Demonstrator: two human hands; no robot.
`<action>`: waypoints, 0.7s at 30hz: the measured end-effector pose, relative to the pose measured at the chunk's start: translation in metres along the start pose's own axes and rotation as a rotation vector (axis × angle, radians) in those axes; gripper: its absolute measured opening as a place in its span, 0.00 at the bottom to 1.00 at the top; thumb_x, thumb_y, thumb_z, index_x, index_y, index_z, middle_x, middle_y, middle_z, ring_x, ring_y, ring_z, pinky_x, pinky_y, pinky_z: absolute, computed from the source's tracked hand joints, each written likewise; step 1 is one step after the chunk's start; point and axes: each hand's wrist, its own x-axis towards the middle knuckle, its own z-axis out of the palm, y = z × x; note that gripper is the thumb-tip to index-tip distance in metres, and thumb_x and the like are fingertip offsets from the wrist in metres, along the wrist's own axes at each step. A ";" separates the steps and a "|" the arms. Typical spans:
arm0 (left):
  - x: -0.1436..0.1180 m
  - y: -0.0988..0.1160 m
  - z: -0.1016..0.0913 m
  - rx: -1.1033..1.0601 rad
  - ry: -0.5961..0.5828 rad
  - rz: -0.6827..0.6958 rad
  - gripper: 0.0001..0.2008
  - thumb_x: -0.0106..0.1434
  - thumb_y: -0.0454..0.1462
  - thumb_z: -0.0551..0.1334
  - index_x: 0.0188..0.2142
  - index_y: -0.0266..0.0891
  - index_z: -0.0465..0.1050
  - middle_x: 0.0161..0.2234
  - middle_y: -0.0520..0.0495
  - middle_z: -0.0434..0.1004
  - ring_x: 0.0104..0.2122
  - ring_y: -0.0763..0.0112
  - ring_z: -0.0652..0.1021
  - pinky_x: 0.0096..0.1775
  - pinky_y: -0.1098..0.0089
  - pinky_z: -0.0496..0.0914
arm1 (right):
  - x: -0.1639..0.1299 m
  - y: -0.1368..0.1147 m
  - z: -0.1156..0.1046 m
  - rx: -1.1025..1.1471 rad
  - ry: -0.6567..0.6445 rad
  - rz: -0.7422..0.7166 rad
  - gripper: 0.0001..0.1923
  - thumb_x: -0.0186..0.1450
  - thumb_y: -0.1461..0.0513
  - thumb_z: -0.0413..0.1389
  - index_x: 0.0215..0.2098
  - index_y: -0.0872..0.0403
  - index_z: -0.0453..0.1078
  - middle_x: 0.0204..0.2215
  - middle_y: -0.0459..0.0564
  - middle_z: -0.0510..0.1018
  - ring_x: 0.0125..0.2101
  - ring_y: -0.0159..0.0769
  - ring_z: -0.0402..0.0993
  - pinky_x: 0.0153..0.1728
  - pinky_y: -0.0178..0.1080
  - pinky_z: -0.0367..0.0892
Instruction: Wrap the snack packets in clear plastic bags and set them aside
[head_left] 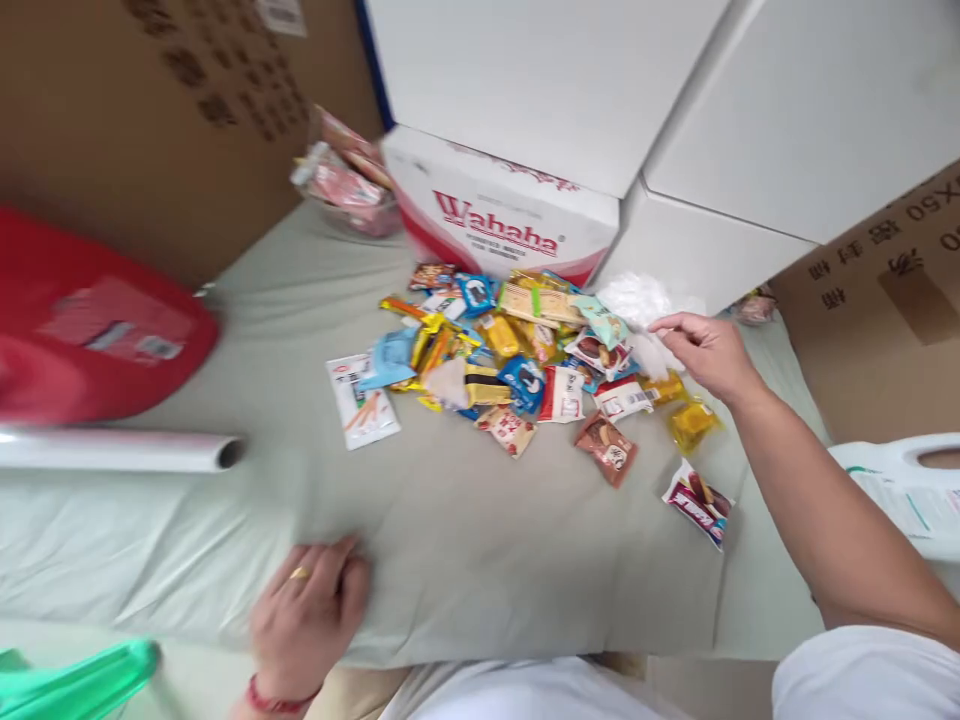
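My right hand (pixel 705 352) reaches to the right side of a heap of wrapped snacks (pixel 499 335), its thumb and fingers pinched on a crumpled clear plastic bag (pixel 637 298). Near it lie a yellow wrapped snack (pixel 691 424), a brown packet (pixel 607 448) and a purple-and-white packet (pixel 699 503). My left hand (pixel 311 605) rests on the pale green cloth (pixel 480 540) near the front edge, fingers curled in, nothing visible in them. A white packet (pixel 363 402) lies at the heap's left end, beside a light blue packet (pixel 390 358).
Behind the heap stands a white-and-red Wahaha box (pixel 499 215). A bowl of pink packets (pixel 349 190) is to its left. A red bag (pixel 97 320) and a white roll (pixel 112 450) lie left. A white jug (pixel 900 490) and cardboard box (pixel 885 300) stand right.
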 end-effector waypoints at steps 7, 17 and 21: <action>-0.002 0.006 -0.018 -0.225 0.044 -0.083 0.11 0.65 0.27 0.56 0.41 0.42 0.72 0.27 0.51 0.74 0.28 0.68 0.76 0.32 0.70 0.71 | 0.007 -0.131 0.107 -0.244 -0.582 -0.605 0.15 0.71 0.59 0.51 0.44 0.52 0.79 0.33 0.51 0.81 0.36 0.40 0.75 0.40 0.40 0.68; 0.247 -0.058 0.015 -0.128 0.081 -0.167 0.14 0.67 0.33 0.57 0.52 0.36 0.68 0.50 0.37 0.72 0.48 0.59 0.76 0.51 0.61 0.70 | -0.128 -0.081 0.097 -0.104 -0.332 -0.475 0.16 0.69 0.58 0.55 0.53 0.35 0.76 0.39 0.47 0.85 0.38 0.48 0.83 0.33 0.47 0.78; 0.374 -0.086 0.070 0.016 -0.104 -0.073 0.25 0.67 0.32 0.58 0.63 0.40 0.62 0.66 0.37 0.61 0.61 0.54 0.68 0.58 0.59 0.65 | -0.180 -0.008 0.083 -0.177 -0.220 -0.325 0.23 0.64 0.54 0.58 0.57 0.27 0.73 0.44 0.41 0.85 0.39 0.51 0.85 0.32 0.49 0.83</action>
